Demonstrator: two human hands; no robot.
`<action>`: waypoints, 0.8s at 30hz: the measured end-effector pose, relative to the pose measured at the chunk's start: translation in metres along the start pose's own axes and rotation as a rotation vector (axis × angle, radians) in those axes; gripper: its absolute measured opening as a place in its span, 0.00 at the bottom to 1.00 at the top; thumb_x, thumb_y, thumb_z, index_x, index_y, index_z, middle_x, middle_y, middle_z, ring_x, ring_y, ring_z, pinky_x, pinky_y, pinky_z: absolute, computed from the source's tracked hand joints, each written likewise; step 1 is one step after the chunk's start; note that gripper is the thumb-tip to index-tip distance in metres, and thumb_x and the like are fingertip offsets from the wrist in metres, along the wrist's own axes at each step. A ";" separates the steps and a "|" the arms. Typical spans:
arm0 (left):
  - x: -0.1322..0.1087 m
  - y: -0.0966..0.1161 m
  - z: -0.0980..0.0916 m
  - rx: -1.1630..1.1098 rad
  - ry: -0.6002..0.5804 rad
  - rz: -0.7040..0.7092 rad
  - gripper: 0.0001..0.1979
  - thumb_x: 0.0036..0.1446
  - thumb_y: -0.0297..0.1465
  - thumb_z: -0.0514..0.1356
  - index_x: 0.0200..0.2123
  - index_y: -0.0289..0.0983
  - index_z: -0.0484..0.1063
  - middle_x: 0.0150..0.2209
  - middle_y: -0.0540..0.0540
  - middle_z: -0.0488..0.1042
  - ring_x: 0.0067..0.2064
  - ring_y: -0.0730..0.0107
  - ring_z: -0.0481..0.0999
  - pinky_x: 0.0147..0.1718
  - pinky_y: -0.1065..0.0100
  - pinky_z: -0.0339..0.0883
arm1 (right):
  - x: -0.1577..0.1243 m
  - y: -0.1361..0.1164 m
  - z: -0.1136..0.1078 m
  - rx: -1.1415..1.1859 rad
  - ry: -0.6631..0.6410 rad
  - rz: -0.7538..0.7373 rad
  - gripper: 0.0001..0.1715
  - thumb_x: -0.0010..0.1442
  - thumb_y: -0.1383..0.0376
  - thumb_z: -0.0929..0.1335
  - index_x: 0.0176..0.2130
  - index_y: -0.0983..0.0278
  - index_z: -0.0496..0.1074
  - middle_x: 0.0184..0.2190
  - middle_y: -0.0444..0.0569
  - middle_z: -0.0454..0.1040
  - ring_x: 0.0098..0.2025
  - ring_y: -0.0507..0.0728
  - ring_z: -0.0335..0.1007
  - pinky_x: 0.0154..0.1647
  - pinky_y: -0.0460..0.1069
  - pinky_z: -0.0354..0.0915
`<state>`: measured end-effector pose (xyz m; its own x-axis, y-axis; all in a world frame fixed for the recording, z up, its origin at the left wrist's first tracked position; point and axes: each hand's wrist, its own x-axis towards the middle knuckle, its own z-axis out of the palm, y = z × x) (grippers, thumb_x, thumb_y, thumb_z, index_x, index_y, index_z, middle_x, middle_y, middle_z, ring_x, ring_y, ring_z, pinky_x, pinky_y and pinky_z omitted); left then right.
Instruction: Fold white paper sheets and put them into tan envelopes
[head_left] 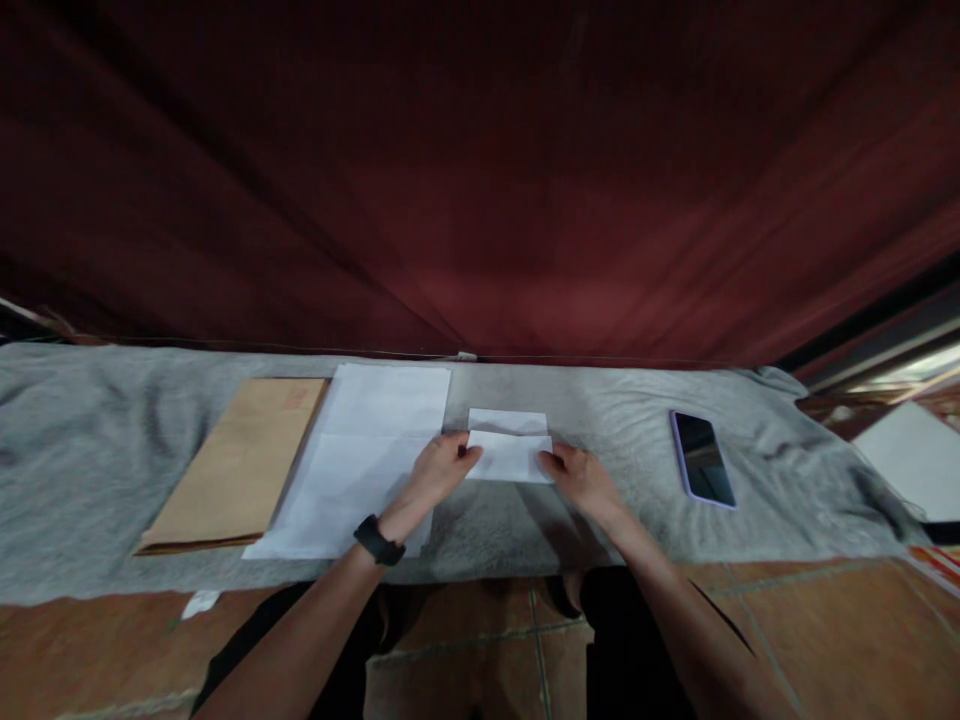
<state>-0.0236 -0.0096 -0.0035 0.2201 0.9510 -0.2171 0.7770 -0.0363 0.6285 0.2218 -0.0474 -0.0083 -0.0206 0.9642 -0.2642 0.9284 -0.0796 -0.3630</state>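
Note:
A white sheet of paper (510, 457), folded across its width, is held between my two hands over the grey cloth. My left hand (441, 466) pinches its left edge, thumb on top, and a dark band circles that wrist. At the right edge, my right hand (585, 478) grips the same paper between thumb and fingers. The far part of the sheet shows behind a fold line as a narrower white strip. Beside my left hand lies a stack of white paper sheets (375, 420), partly covered by my forearm.
Brown envelopes (240, 460) lie left of the white sheets. A phone with a purple case (703, 458) rests on the grey cloth (615, 400) at right. Dark red fabric (480, 200) rises behind the cloth. Tiled floor (480, 670) shows in front, and a white object (911, 460) stands far right.

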 end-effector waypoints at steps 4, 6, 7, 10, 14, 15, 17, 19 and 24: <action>0.003 0.009 0.003 0.238 0.013 -0.081 0.11 0.63 0.36 0.55 0.31 0.39 0.73 0.29 0.48 0.76 0.34 0.65 0.75 0.31 0.68 0.58 | -0.002 -0.009 -0.001 -0.109 -0.008 0.061 0.22 0.72 0.54 0.59 0.41 0.60 0.76 0.39 0.52 0.82 0.42 0.59 0.79 0.39 0.48 0.63; 0.004 0.012 0.006 0.311 0.020 -0.108 0.11 0.64 0.37 0.55 0.35 0.40 0.74 0.34 0.46 0.79 0.38 0.63 0.78 0.33 0.68 0.61 | -0.001 -0.012 -0.002 -0.138 -0.022 0.078 0.23 0.72 0.53 0.58 0.42 0.60 0.77 0.40 0.53 0.82 0.43 0.59 0.79 0.40 0.48 0.64; 0.004 0.013 0.007 0.335 0.023 -0.120 0.11 0.65 0.37 0.54 0.37 0.40 0.75 0.36 0.45 0.80 0.40 0.62 0.78 0.34 0.67 0.63 | -0.001 -0.013 -0.003 -0.148 -0.026 0.085 0.23 0.72 0.53 0.58 0.42 0.60 0.77 0.41 0.53 0.82 0.43 0.59 0.79 0.40 0.48 0.64; 0.002 0.016 0.009 0.380 0.037 -0.146 0.13 0.66 0.38 0.52 0.42 0.41 0.75 0.40 0.44 0.81 0.43 0.60 0.80 0.38 0.66 0.66 | 0.002 -0.014 -0.003 -0.173 -0.021 0.099 0.24 0.72 0.53 0.58 0.44 0.60 0.77 0.41 0.53 0.82 0.44 0.60 0.80 0.41 0.49 0.65; 0.001 0.021 0.010 0.415 0.071 -0.139 0.15 0.68 0.39 0.51 0.47 0.40 0.74 0.42 0.40 0.81 0.46 0.56 0.80 0.41 0.63 0.69 | 0.007 -0.014 -0.003 -0.211 -0.017 0.111 0.25 0.72 0.52 0.58 0.46 0.61 0.77 0.43 0.55 0.82 0.46 0.60 0.79 0.43 0.49 0.66; 0.001 0.022 0.011 0.423 0.081 -0.135 0.16 0.68 0.38 0.50 0.48 0.40 0.74 0.42 0.40 0.81 0.46 0.56 0.80 0.42 0.62 0.69 | 0.008 -0.014 -0.003 -0.216 -0.016 0.112 0.25 0.72 0.52 0.58 0.46 0.61 0.78 0.44 0.55 0.82 0.46 0.59 0.79 0.43 0.48 0.66; 0.003 0.023 0.012 0.439 0.101 -0.134 0.16 0.69 0.38 0.50 0.50 0.39 0.73 0.42 0.38 0.81 0.46 0.55 0.81 0.43 0.62 0.70 | 0.010 -0.015 -0.004 -0.220 -0.008 0.118 0.24 0.72 0.53 0.58 0.46 0.62 0.78 0.44 0.55 0.82 0.46 0.59 0.79 0.44 0.48 0.67; 0.004 0.023 0.014 0.448 0.115 -0.138 0.16 0.69 0.38 0.50 0.51 0.38 0.72 0.41 0.38 0.81 0.45 0.54 0.81 0.42 0.61 0.70 | 0.012 -0.016 -0.004 -0.219 0.007 0.124 0.24 0.72 0.53 0.59 0.46 0.62 0.78 0.44 0.55 0.82 0.46 0.59 0.79 0.44 0.48 0.67; 0.008 0.022 0.014 0.400 0.153 -0.145 0.20 0.69 0.41 0.49 0.57 0.38 0.66 0.41 0.39 0.81 0.44 0.52 0.82 0.41 0.60 0.70 | 0.017 -0.019 -0.005 -0.218 0.051 0.145 0.25 0.71 0.51 0.60 0.45 0.62 0.79 0.43 0.57 0.82 0.45 0.61 0.79 0.43 0.49 0.68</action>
<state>0.0037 -0.0068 -0.0024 0.0254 0.9884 -0.1496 0.9668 0.0138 0.2552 0.2057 -0.0282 -0.0016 0.1322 0.9587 -0.2519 0.9784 -0.1669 -0.1218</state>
